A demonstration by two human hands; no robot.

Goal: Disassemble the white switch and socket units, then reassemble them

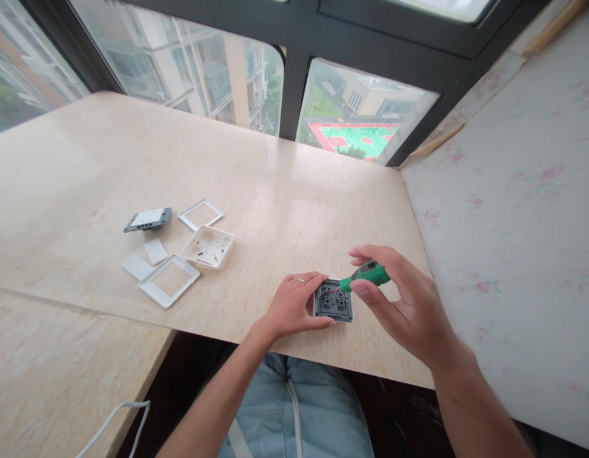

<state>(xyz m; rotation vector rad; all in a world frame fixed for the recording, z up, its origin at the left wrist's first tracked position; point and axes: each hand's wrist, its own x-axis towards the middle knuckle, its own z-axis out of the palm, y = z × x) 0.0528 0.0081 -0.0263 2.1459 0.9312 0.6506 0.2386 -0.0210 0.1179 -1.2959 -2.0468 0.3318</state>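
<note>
A grey switch module (pixel 333 301) lies face down near the front edge of the beige table (pixel 256 184). My left hand (pixel 294 306) is closed on its left side, thumb along the near edge, holding it in place. My right hand (pixel 404 302) grips a small screwdriver with a green handle (pixel 366 276), its tip resting on the module's top left part.
To the left lie a second grey switch module (pixel 148 219), a white back box (pixel 208 247), two white frames (pixel 169 280) (pixel 200 214) and two small white rocker plates (pixel 146 259). A white cable (pixel 114 420) hangs at the lower left. Dark window frames border the far edge.
</note>
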